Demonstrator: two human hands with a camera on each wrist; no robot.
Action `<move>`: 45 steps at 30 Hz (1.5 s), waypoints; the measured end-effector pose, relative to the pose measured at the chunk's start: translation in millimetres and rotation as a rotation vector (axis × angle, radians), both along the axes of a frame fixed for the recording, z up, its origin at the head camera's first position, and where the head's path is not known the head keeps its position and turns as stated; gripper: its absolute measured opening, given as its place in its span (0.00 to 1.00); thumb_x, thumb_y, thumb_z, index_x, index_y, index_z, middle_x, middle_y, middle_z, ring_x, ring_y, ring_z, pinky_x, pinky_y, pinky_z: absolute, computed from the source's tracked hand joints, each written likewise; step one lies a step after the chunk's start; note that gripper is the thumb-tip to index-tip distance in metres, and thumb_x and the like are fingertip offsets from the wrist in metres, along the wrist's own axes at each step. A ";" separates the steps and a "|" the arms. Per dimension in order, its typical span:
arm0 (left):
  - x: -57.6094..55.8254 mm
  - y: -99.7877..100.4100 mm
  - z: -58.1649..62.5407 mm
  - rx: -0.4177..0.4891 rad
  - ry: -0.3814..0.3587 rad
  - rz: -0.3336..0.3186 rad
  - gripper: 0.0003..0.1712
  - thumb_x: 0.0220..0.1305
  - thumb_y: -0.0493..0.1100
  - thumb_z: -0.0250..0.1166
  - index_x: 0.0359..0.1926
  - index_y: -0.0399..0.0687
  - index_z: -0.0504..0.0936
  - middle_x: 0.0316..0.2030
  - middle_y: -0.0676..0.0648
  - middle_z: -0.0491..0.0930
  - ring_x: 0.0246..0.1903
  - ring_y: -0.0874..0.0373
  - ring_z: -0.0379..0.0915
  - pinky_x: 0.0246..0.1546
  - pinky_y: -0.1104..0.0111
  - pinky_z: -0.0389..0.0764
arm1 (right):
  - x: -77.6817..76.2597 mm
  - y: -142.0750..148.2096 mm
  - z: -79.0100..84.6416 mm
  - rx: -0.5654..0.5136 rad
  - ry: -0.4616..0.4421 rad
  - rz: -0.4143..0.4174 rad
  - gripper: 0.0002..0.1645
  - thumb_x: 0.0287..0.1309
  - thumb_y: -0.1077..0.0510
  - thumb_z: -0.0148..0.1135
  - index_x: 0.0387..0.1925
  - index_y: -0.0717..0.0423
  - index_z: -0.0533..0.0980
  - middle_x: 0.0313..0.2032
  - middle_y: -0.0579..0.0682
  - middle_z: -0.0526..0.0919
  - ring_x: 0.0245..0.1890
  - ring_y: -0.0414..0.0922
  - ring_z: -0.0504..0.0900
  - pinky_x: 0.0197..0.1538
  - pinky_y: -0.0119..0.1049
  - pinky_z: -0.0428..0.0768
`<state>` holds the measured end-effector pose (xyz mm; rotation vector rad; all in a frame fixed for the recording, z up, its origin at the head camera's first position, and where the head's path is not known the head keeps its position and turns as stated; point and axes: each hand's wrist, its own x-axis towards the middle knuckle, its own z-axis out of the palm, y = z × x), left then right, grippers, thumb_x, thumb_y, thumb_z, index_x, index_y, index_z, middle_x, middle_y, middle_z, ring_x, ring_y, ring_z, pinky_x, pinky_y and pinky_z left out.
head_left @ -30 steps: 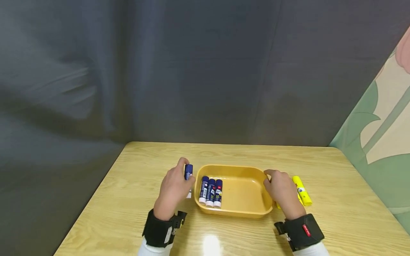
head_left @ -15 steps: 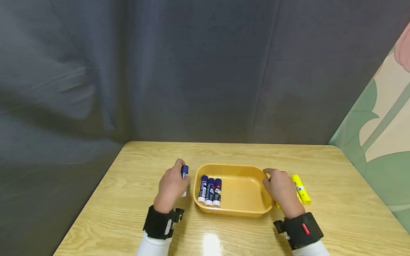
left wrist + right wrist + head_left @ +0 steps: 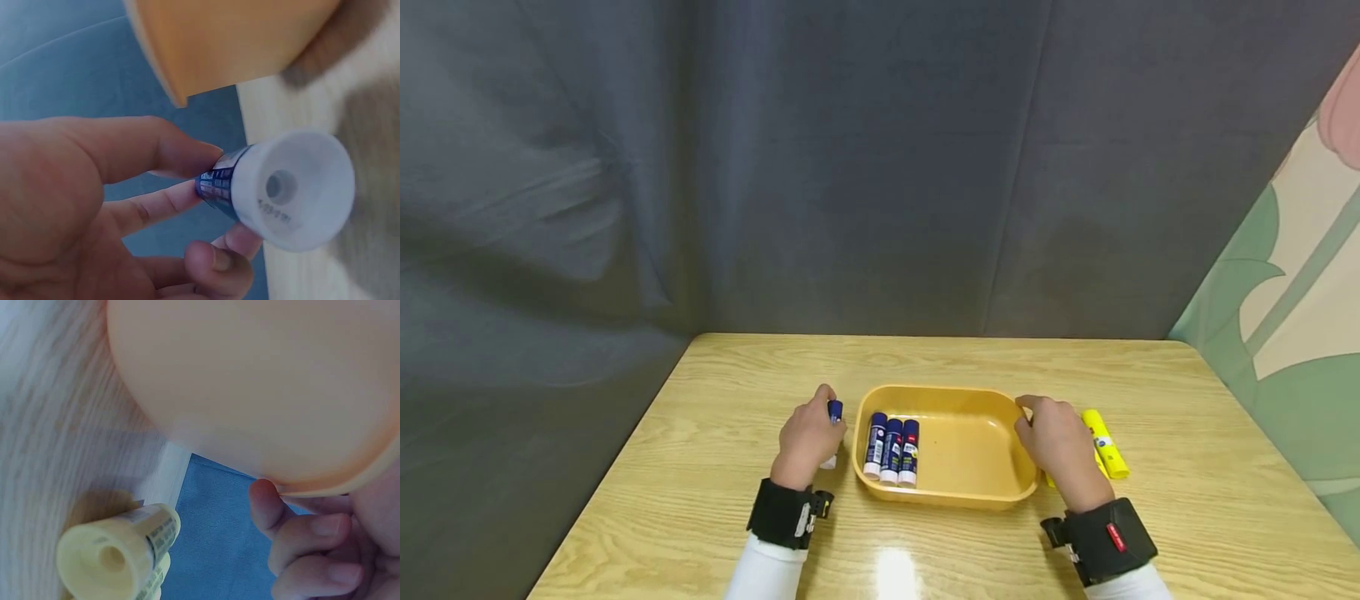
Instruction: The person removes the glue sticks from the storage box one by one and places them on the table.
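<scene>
My left hand [image 3: 807, 437] pinches a glue stick [image 3: 835, 410] with a blue cap and white base, just left of the yellow tray [image 3: 973, 454]. In the left wrist view, thumb and fingers hold its blue labelled body, while the hollow white base [image 3: 312, 187] faces the camera, close over the table. Three similar blue glue sticks [image 3: 892, 450] lie side by side in the tray's left end. At the opposite end my right hand [image 3: 1060, 446] grips the tray's rim; the right wrist view shows curled fingers [image 3: 306, 534] against the rim's outside.
Yellow glue sticks [image 3: 1107, 446] lie on the wooden table [image 3: 662, 517] right of the tray, partly hidden by the right hand. A dark cloth [image 3: 865, 167] hangs behind the table and along its left side. Patterned fabric [image 3: 1300, 292] covers the right side.
My left hand has shifted left, away from the tray, then slightly nearer to me, carrying the glue stick along. The right hand and the tray have stayed in place.
</scene>
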<state>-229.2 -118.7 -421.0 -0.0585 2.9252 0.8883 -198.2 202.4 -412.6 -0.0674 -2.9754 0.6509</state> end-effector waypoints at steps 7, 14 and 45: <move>-4.4 -3.3 -11.5 -0.037 -0.030 0.020 0.22 0.66 0.42 0.65 0.59 0.46 0.72 0.41 0.37 0.82 0.32 0.48 0.78 0.30 0.58 0.77 | -3.8 -4.4 0.3 0.002 -0.025 0.001 0.24 0.62 0.64 0.56 0.58 0.69 0.76 0.19 0.50 0.71 0.15 0.43 0.67 0.21 0.35 0.66; -6.7 -3.8 -20.3 -0.040 -0.057 0.025 0.23 0.66 0.42 0.65 0.60 0.46 0.72 0.44 0.36 0.82 0.35 0.47 0.78 0.36 0.55 0.79 | -1.6 -6.1 1.3 0.004 -0.049 -0.011 0.24 0.62 0.64 0.57 0.59 0.69 0.76 0.21 0.51 0.72 0.16 0.44 0.68 0.22 0.35 0.66; 6.1 -15.2 -6.7 -0.085 -0.060 0.108 0.33 0.69 0.48 0.61 0.70 0.41 0.66 0.53 0.28 0.73 0.43 0.39 0.76 0.43 0.45 0.78 | -4.5 -13.8 4.2 0.004 -0.027 0.030 0.23 0.63 0.63 0.56 0.59 0.70 0.76 0.19 0.51 0.71 0.16 0.44 0.68 0.21 0.35 0.66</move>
